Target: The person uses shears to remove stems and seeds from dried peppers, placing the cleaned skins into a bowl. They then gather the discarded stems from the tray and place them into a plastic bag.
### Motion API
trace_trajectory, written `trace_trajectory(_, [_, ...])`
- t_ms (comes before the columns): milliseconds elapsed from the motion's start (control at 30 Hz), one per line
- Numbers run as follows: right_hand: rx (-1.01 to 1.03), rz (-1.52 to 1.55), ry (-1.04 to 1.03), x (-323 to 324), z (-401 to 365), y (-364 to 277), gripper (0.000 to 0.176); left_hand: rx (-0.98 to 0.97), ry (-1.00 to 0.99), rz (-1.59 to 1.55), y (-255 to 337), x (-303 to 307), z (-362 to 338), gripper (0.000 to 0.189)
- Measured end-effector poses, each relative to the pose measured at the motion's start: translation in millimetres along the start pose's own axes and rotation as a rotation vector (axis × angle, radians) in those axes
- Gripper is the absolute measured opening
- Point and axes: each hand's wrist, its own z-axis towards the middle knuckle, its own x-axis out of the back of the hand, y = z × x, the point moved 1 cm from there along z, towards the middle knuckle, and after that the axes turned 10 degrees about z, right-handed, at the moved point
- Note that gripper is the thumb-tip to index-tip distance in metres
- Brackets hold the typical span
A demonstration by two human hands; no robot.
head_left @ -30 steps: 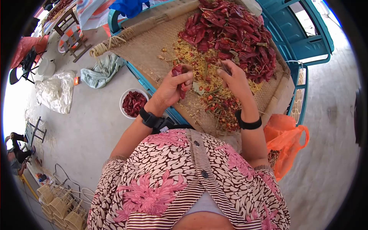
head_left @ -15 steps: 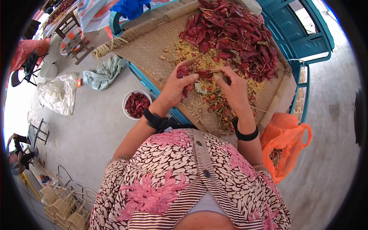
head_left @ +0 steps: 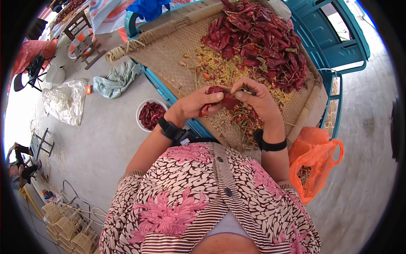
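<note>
My left hand point(head_left: 195, 104) is closed around dried red chilies, with red skin showing above and below its thumb. A dark red chili point(head_left: 229, 101) stretches from it toward my right hand point(head_left: 263, 103). The right thumb and fingers pinch at that chili's stem end; the contact itself is partly hidden. Both hands are over a woven mat point(head_left: 163, 61), close to its near edge. Beyond them lies a large heap of dried red chilies point(head_left: 262, 38), with yellow seeds point(head_left: 218, 67) scattered before it. Stems and red scraps point(head_left: 247, 125) lie beneath the right hand.
A white bowl point(head_left: 138, 121) of red chili pieces stands on the floor at left. An orange plastic bag point(head_left: 319, 169) with stem scraps hangs at right. Blue-green metal framing point(head_left: 334, 34) borders the mat. Cloth point(head_left: 115, 80), clear plastic point(head_left: 69, 103) and baskets point(head_left: 67, 228) lie at left.
My left hand has come down slightly toward my body, its fingers curling more tightly round the chilies. My right hand has shifted slightly, still pinching at the chili's end.
</note>
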Motion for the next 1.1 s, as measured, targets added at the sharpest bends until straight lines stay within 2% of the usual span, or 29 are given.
trace_trajectory(133, [-0.042,0.055,-0.068,-1.9,3.4,-2.2,0.012,0.001,0.056,0.044,5.1,-9.4,0.3,0.051])
trace_trajectory(300, [0.031,-0.044,0.08,-9.1,9.5,0.0,0.01,-0.027,0.064,0.082,0.6,-0.7,2.1,0.039])
trace_trajectory(433, [0.2,-0.207,0.199,-13.3,9.3,10.6,0.012,-0.043,0.261,0.398,3.1,-7.8,0.5,0.031])
trace_trajectory(533, [0.206,-0.348,0.28,-23.5,2.0,7.3,0.012,-0.1,0.39,0.477,-0.7,-14.8,5.0,0.026])
trace_trajectory(633, [0.151,-0.296,0.405,-33.7,0.7,14.8,0.012,-0.133,0.467,0.518,-0.1,-22.5,3.8,0.022])
trace_trajectory(733, [0.479,-0.769,0.482,-49.4,2.4,27.0,0.012,-0.149,0.513,0.518,-2.3,-22.1,4.9,0.02])
trace_trajectory(833, [0.608,-0.92,0.432,-52.4,3.7,33.3,0.011,-0.134,0.501,0.435,-7.2,-14.7,4.0,0.02])
trace_trajectory(900, [0.557,-0.698,0.512,-51.8,4.7,34.0,0.009,-0.077,0.501,0.401,-3.2,-17.4,3.8,0.019])
trace_trajectory(933, [0.531,-0.587,0.548,-51.7,5.3,33.4,0.009,-0.11,0.48,0.397,-1.0,-20.1,3.5,0.018])
trace_trajectory(1033, [0.073,0.005,0.51,-47.8,-2.3,18.8,0.011,-0.178,0.418,0.407,4.4,-27.2,2.1,0.014])
trace_trajectory(1100, [-0.001,0.186,0.472,-42.8,-3.3,16.1,0.013,-0.182,0.38,0.446,6.7,-28.2,1.0,0.012])
